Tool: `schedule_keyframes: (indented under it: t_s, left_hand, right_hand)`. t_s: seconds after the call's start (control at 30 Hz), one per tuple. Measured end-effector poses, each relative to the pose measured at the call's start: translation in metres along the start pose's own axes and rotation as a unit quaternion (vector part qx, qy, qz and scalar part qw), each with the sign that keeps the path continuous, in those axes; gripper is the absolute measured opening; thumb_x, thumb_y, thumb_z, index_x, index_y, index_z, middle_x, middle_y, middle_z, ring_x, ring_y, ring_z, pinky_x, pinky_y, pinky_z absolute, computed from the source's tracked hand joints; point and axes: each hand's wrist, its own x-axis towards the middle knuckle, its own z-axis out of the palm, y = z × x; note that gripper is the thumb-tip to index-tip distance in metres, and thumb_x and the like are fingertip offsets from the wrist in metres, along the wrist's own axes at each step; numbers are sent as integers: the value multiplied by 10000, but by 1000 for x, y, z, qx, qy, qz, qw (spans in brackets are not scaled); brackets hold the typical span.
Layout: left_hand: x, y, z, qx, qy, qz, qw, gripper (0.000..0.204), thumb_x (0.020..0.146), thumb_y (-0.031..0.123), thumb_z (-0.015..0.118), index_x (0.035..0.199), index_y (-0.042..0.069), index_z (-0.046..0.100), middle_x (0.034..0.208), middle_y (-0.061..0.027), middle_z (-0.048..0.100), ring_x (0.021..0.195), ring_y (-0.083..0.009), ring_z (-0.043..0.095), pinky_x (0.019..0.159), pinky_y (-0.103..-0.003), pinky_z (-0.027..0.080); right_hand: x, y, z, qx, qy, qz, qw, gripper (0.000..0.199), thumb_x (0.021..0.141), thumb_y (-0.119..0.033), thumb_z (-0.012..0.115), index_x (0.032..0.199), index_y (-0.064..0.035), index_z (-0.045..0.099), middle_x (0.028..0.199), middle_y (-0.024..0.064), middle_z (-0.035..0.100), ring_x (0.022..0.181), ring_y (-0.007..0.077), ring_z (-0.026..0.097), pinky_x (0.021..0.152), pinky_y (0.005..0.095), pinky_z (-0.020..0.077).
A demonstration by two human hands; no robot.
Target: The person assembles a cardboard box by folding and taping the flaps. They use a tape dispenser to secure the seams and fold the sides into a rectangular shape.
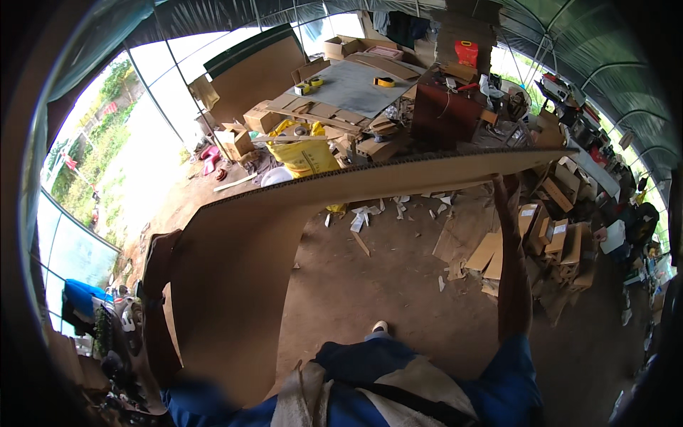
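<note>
A large brown cardboard sheet, bent so that one long panel stretches off to the right, is held up in front of my body. At its left edge my left hand grips the board, its fingers partly hidden in shadow. Farther right, my right hand is raised to the lower edge of the long panel and closed on it; the fingertips are hidden behind the board. The corrugated upper edge faces me.
Beyond the board, a grey-topped table carries rolls of tape. A yellow sack stands before it. Flattened boxes pile up at the right. Paper scraps litter the dirt floor. A dark red cabinet stands beside the table.
</note>
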Motion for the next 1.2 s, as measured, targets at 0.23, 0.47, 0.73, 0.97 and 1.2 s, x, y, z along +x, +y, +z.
schedule_keyframes:
  t_s: [0.23,0.47,0.73,0.97,1.2]
  left_hand:
    - [71,-23,77,21,-25,-49,998,198,882,141,653,987,-24,687,752,-156,681,656,-152,665,600,-327,505]
    - [117,-5,167,-182,-49,-104,977,142,849,96,672,961,13,702,778,-156,692,689,-225,706,628,-334,532]
    - [167,22,269,-127,-77,-191,970,103,827,85,685,930,79,682,761,-134,668,679,-333,657,619,-387,525]
    - [251,25,308,-132,-26,-245,960,136,880,215,710,903,93,653,746,-83,651,637,-277,633,549,-366,471]
    - [371,21,329,-44,60,-325,943,170,836,150,747,790,50,617,684,-141,612,614,-330,615,549,-382,467]
  right_hand:
    - [70,37,-17,-15,29,-17,999,322,916,-264,692,1083,4,633,966,79,686,862,167,617,785,332,475]
    - [101,220,-65,-113,-13,73,991,356,959,-323,646,1079,-6,540,938,45,547,853,178,513,771,364,450]
    - [176,398,-124,77,-184,104,974,253,970,-274,607,1030,-39,536,973,67,548,875,167,522,840,332,474]
    - [287,493,-87,79,-277,104,952,217,952,-251,610,981,-50,534,972,73,555,894,169,522,898,339,454]
    - [383,487,84,73,-251,29,965,181,941,-212,631,983,-37,613,1001,69,630,940,182,585,912,345,468]
